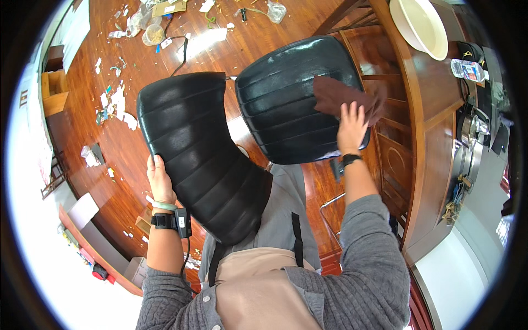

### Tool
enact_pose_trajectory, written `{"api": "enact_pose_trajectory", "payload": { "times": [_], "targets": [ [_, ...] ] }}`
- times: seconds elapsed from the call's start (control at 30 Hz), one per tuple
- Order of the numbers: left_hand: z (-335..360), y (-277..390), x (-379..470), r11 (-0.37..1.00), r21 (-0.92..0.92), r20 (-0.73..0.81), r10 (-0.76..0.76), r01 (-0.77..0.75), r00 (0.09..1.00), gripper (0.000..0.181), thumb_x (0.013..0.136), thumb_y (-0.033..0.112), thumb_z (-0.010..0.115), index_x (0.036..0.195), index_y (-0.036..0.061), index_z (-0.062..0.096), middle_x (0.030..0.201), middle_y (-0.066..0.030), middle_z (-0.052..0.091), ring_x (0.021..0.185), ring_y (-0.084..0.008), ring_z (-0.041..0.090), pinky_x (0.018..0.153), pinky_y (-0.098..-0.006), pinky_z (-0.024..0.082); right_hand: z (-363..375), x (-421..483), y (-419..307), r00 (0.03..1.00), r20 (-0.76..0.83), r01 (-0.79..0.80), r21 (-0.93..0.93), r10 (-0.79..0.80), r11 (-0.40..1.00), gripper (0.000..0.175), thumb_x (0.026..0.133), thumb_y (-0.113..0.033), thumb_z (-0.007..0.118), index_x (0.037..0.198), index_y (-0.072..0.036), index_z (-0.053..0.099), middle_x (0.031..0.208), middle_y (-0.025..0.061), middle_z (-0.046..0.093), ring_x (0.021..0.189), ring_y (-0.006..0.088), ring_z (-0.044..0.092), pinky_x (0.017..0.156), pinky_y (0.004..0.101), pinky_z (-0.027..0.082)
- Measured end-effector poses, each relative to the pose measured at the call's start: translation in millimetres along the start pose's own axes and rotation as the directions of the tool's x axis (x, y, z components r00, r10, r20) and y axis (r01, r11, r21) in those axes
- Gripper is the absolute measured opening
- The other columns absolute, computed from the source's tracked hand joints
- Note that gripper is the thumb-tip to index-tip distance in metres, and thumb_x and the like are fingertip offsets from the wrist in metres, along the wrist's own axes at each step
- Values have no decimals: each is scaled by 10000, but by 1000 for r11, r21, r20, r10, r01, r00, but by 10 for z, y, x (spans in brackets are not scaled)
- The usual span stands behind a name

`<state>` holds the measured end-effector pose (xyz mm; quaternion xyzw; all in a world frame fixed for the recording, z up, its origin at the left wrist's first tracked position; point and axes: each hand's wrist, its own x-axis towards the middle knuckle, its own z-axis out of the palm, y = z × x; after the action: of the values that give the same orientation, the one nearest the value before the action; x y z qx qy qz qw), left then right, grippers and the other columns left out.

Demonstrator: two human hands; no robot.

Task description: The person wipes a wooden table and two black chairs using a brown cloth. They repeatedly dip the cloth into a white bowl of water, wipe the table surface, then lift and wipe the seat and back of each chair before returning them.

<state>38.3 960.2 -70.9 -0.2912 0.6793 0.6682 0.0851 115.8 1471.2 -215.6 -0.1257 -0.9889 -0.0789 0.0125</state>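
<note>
A chair with black ribbed padding stands before me, its backrest nearest my body and its seat to the right. My left hand grips the backrest's outer left edge, the thumb lying over the padding. On the right part of the seat my right hand presses on a dark brown cloth. Part of that cloth hangs over the seat's edge and looks blurred. The fingers of the right hand are spread across it. Wet-looking shine shows on the seat.
A wooden table stands at the right, bearing a white basin, a plastic bottle and a metal pot. Scraps of litter and a plastic tub lie on the wooden floor. A dark cable runs behind the backrest.
</note>
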Motion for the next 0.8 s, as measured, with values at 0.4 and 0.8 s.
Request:
{"api": "enact_pose_trajectory", "payload": {
  "times": [0.4,0.8],
  "targets": [
    [197,157,-38,996,82,-8,29,-28,1000,316,1037,297,503,1223,46,551,1137,-37,611,1012,-127,577,901,-282,488,48,-1348,-1096,777,418,77,678,-470,731,296,956,-234,499,1183,-104,638,1327,100,594,1352,278,427,1123,567,278],
    [1134,309,-132,927,138,401,270,-349,875,698,1023,108,456,1582,126,38,1533,-140,324,1349,-226,395,1129,-323,290,-646,-1001,-653,724,690,-687,723,26,-70,365,1037,-306,447,1200,1,558,1096,172,663,1048,289,628,898,366,479]
  ]
}}
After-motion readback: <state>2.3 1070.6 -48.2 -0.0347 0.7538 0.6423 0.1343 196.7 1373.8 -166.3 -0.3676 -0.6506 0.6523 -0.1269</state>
